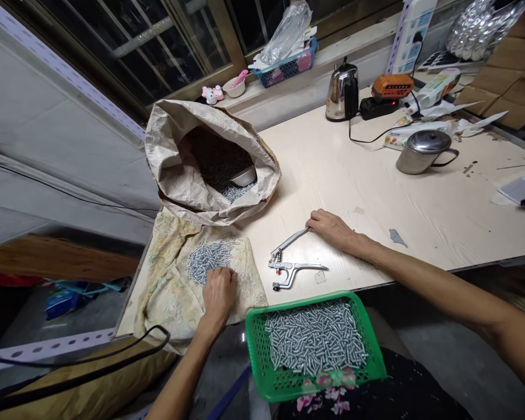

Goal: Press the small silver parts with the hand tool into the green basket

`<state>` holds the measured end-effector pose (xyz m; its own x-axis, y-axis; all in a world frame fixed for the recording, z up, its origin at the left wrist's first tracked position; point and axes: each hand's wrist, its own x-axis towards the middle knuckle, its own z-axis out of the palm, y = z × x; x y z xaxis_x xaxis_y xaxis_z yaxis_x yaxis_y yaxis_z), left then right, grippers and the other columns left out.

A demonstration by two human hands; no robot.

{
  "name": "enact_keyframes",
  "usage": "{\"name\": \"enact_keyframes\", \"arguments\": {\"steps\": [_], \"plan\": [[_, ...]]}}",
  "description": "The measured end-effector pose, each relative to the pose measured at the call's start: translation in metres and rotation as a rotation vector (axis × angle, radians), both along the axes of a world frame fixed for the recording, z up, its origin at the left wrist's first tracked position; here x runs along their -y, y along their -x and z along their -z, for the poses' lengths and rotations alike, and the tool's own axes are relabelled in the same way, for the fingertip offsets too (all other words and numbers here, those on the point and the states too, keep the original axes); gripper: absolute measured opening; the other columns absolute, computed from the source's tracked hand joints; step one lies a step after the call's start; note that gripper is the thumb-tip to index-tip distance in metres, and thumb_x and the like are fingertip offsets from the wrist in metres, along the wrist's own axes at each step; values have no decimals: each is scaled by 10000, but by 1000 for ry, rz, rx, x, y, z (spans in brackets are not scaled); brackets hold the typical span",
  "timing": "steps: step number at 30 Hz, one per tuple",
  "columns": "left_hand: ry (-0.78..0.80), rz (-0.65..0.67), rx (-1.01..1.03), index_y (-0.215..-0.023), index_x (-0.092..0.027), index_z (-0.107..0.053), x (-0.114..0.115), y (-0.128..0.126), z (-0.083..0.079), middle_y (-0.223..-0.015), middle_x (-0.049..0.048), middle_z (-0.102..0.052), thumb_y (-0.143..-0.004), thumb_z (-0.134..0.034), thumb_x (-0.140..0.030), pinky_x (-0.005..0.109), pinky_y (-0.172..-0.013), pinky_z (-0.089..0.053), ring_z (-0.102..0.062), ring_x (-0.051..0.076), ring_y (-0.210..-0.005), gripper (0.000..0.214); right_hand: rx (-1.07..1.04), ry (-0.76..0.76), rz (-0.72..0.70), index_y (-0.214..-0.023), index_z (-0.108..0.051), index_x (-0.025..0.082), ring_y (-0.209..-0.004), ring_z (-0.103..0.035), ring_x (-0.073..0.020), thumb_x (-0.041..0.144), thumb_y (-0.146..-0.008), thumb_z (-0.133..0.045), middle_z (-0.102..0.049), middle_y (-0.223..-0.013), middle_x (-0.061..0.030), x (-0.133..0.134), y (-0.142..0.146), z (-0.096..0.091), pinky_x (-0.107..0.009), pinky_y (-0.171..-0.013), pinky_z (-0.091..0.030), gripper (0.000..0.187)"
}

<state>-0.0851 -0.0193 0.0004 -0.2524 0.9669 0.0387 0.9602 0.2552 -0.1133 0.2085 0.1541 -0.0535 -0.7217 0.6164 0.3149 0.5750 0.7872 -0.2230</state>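
My left hand (219, 296) rests at the near edge of a pile of small silver metal pins (205, 261), which lies on a patterned yellowish cloth (166, 280). Its fingers are curled down, and what they hold, if anything, is hidden. My right hand (330, 226) is closed on the end of the upper handle of silver hand pliers (295, 267) with a spring. The pliers lie on the table with their handles spread wide apart. Close to me, a green plastic basket (254, 350) holds many similar metal pieces (317, 335).
A large paper sack (166, 151) stands open behind the cloth, with metal pieces and a white scoop (245, 176) inside. Farther right on the table (306, 169) are a kettle (342, 92), an orange battery (392, 86) on a charger and a lidded metal mug (422, 153).
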Motion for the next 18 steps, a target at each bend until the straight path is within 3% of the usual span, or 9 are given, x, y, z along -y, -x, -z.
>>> {"name": "enact_keyframes", "arguments": {"steps": [3, 8, 10, 13, 18], "plan": [[-80, -5, 256, -779, -168, -650, -1, -16, -9, -806, 98, -665, -850, -452, -302, 344, -762, -451, -594, 246, -828, 249, 15, -18, 21, -950, -614, 146, -869, -466, -208, 166, -927, -501, -583, -977, -97, 20, -1, -14, -308, -687, -328, 117], [33, -104, 866, -918, -158, -675, -5, -54, -6, -783, 52, -695, -791, -515, -438, 278, -606, -445, -581, 171, -634, 347, -10, 121, -183, -869, -602, 172, -834, -461, -186, 347, -910, -588, -578, -902, -53, 66, -3, -20, -309, -707, -320, 180], [51, -132, 973, -954, -138, -690, -7, -63, 0, -762, 51, -689, -763, -547, -478, 264, -565, -422, -558, 159, -604, 416, -4, 112, -186, -866, -590, 170, -810, -455, -179, 306, -915, -581, -579, -877, -44, 75, -2, -12, -306, -693, -306, 145], [74, -217, 1093, -857, -119, -706, -9, -69, 7, -633, 18, -632, -700, -615, -532, 237, -498, -360, -482, 125, -524, 451, 0, 9, -170, -821, -565, 167, -762, -436, -169, 175, -942, -501, -576, -823, -29, 79, -1, 0, -309, -675, -276, 137], [94, -339, 1294, -778, -112, -717, -8, -73, 7, -543, -17, -588, -585, -730, -571, 210, -458, -290, -419, 85, -470, 498, -40, -181, -171, -768, -531, 171, -717, -398, -165, 125, -957, -430, -555, -763, -18, 78, -3, 0, -319, -658, -239, 219]]}}
